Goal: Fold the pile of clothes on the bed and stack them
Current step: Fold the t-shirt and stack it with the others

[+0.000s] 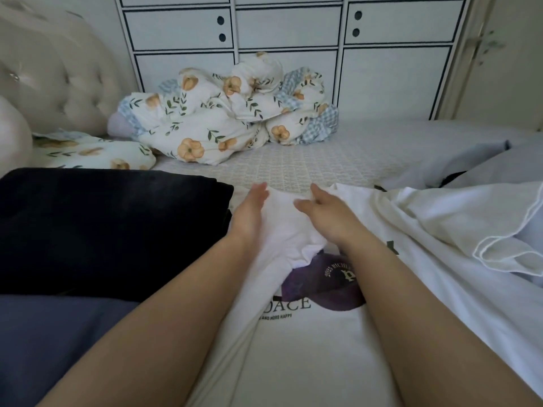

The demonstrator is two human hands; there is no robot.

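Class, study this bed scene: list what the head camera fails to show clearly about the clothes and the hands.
- White T-shirt print: partly covered by its folded part and the right forearm.
- Right hand fingertips: buried in the cloth, grip unclear.
- Left hand: blurred.
- Black folded garment: type unreadable, cut by the left edge.
- White clothes at right: run off the frame.

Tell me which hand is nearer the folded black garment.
Left. The left hand lies on the white T-shirt right beside the black garment; the right hand is farther off.
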